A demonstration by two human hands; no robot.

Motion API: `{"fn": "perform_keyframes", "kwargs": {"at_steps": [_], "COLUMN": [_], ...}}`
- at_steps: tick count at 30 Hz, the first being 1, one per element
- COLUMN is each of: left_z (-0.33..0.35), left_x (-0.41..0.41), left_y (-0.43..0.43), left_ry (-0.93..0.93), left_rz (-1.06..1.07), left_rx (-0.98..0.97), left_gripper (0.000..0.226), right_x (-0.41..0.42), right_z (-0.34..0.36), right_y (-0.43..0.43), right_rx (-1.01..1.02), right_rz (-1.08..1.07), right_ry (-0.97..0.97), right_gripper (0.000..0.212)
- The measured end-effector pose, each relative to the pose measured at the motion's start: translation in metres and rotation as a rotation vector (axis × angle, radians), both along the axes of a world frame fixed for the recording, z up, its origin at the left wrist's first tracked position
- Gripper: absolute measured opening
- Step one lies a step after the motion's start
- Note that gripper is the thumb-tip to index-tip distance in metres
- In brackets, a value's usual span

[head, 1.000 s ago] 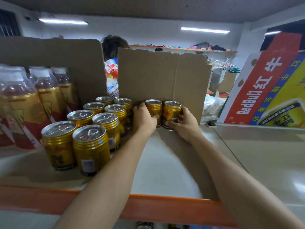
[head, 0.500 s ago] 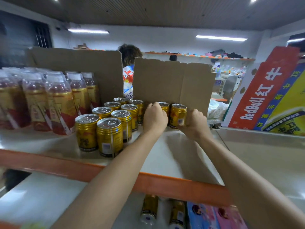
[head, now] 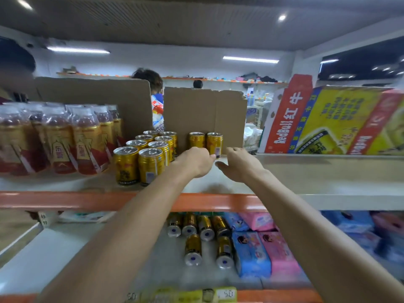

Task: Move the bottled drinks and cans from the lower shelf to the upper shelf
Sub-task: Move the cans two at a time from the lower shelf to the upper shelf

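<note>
Two gold cans [head: 205, 142] stand side by side at the back of the upper shelf [head: 306, 171], against a cardboard sheet [head: 203, 114]. My left hand [head: 194, 160] and my right hand [head: 238, 165] hover just in front of them with relaxed fingers, holding nothing. To the left stands a block of several gold cans [head: 150, 152], and further left several bottled drinks [head: 65, 138] with gold and red labels. On the lower shelf [head: 65, 248] several more gold cans [head: 196, 232] show between my forearms.
Red Bull cartons [head: 328, 121] lean at the upper shelf's right. The shelf's orange front rail [head: 65, 201] runs across the view. Blue and pink packs [head: 262, 248] lie right of the lower cans. A person [head: 150, 79] stands behind the cardboard.
Both hands have let go of the two back cans and drawn back toward me. The view has tilted down, and the lower shelf with its cans has come into sight.
</note>
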State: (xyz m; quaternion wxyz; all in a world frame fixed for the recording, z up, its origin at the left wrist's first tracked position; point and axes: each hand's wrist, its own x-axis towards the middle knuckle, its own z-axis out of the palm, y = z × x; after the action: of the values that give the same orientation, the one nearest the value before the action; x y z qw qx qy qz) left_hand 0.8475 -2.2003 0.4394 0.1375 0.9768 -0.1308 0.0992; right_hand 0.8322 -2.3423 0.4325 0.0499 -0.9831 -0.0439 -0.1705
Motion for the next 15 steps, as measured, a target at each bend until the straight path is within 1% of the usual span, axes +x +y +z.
{"fn": "perform_keyframes", "kwargs": {"at_steps": [4,7,11,15], "left_z": [-0.004,-0.013,-0.019,-0.027], "left_x": [-0.035,-0.061,-0.106,-0.138], "left_y": [0.027,0.043,0.052,0.063], "left_ry": [0.002,0.002,0.080,0.122], "left_rz": [-0.079,-0.149,-0.200,-0.240], "left_rx": [0.051,0.119,0.035,0.020], "left_gripper": [0.053,0.048,0.039,0.041], "right_x": [-0.047,-0.080,-0.115,-0.140], "right_z": [-0.002,-0.007,-0.016,-0.028], "right_y": [0.023,0.040,0.056,0.066], "right_rx": [-0.034,-0.045,-0.057,-0.061], "right_rz": [-0.028,-0.035,-0.001,0.083], "right_ry": [-0.024,-0.012,-0.002,0.010], "right_gripper": [0.053,0.053,0.049,0.042]}}
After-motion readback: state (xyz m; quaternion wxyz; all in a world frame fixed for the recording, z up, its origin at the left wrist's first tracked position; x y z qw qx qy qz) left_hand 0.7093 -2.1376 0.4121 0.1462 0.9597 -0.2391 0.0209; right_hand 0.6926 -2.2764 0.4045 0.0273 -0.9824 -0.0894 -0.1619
